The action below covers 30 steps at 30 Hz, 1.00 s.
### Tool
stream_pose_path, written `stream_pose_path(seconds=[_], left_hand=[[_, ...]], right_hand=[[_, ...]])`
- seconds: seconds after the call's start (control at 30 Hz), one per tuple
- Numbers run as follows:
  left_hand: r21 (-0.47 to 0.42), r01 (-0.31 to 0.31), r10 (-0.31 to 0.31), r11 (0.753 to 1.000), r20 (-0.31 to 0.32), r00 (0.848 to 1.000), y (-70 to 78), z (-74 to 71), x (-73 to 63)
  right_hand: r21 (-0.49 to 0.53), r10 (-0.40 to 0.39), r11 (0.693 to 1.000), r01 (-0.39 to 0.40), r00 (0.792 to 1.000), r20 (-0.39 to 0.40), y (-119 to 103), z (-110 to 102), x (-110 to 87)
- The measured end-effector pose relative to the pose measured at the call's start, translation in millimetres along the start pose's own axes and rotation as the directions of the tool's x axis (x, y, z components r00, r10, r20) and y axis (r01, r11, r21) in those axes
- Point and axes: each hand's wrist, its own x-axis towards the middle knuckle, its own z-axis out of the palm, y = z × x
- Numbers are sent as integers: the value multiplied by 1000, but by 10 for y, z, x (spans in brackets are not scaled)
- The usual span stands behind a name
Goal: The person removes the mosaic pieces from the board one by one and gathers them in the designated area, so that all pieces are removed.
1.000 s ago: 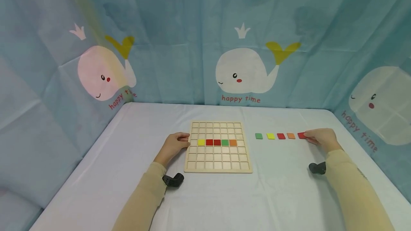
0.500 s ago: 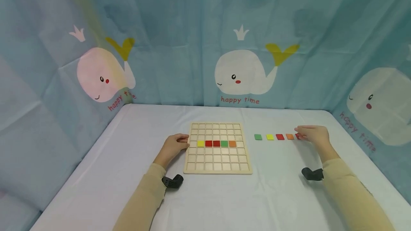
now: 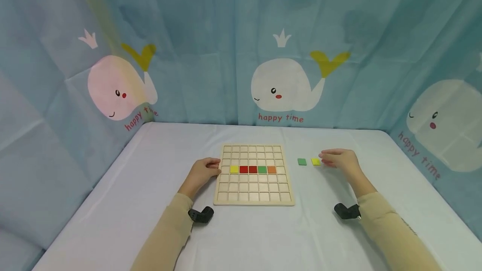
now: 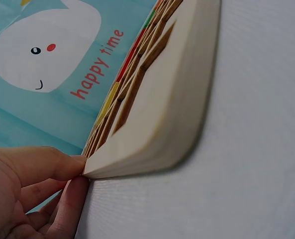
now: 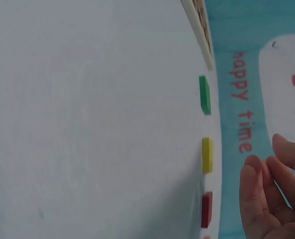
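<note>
The work in hand appeared to be between placements: a row of five coloured tiles (image 3: 253,170) sat in the grid of the wooden board (image 3: 254,187) at the frame's centre, and others lay loose to its right. The left grip (image 3: 201,174) held the board's left edge between thumb and fingers, apparently to steady it. The right grip (image 3: 342,160), right of centre, hung above the bench (image 3: 256,239) with fingers loosely bent around nothing, just beside a yellow tile (image 3: 315,162); a green tile (image 3: 302,162) lay farther left, and the right wrist view showed a red tile (image 5: 207,209) at lower right. The next move likely called for pinching one flat piece by its thin sides. The board was pale wood, round-cornered, with narrow raised ribs; the tiles were small square slabs. The bench's white surface creased faintly, like cloth.
</note>
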Motion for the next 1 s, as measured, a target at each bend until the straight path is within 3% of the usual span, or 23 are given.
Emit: stream_pose_path(seconds=[0.53,0.77,1.0], left_hand=[[6,6,-6,1000,-1,1000,-5,-43,-1],[-5,27,-27,1000,2,1000,-72,-16,-19],[-6,-7,7,1000,4,1000,-16,0,19]], right_hand=[[16,-43,999,42,996,84,-238,549,-23],[23,-60,998,58,991,120,-258,817,-70],[38,-94,995,89,985,145,-277,958,-91]])
